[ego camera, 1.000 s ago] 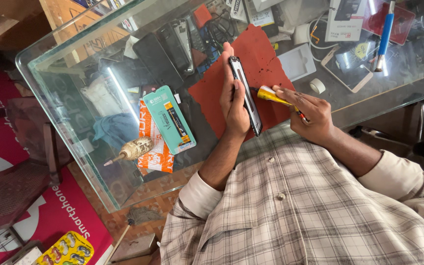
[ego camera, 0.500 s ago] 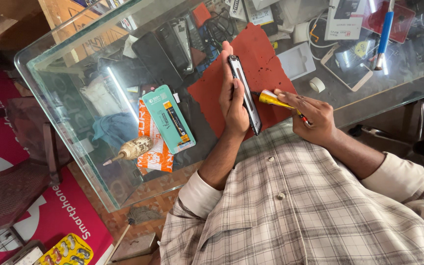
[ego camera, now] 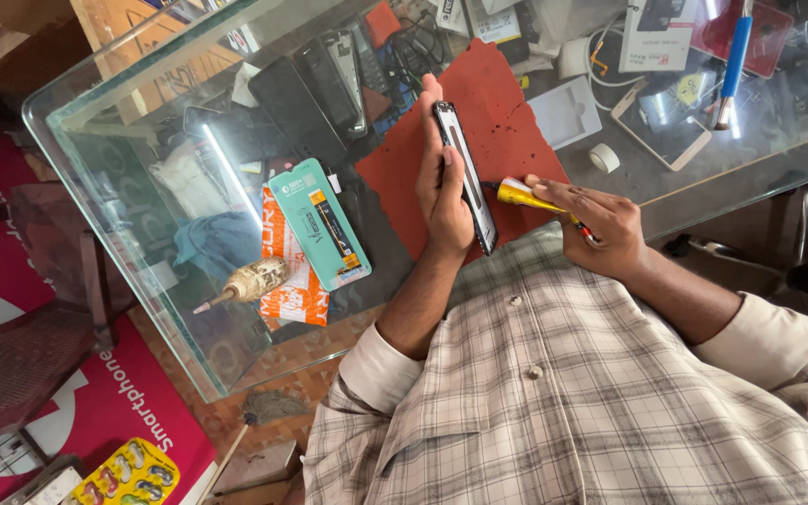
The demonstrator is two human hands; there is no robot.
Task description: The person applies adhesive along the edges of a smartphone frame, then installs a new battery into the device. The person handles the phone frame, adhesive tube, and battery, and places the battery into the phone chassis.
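Observation:
My left hand [ego camera: 441, 192] grips a black smartphone [ego camera: 466, 176] on its edge, tilted upright over a red mat [ego camera: 507, 103] on the glass counter. My right hand [ego camera: 602, 223] holds a yellow-handled screwdriver [ego camera: 527, 195], its tip set against the phone's side near the lower end. Both forearms reach out from my checked shirt.
A teal box [ego camera: 322, 223] lies on an orange packet [ego camera: 284, 271] left of the mat, beside a wooden-handled tool [ego camera: 252, 281]. A white tape roll [ego camera: 603, 157], a white tray [ego camera: 565, 112], a blue-handled brush [ego camera: 733, 56] and phone parts lie at the back. The glass counter's edge [ego camera: 95, 215] runs at left.

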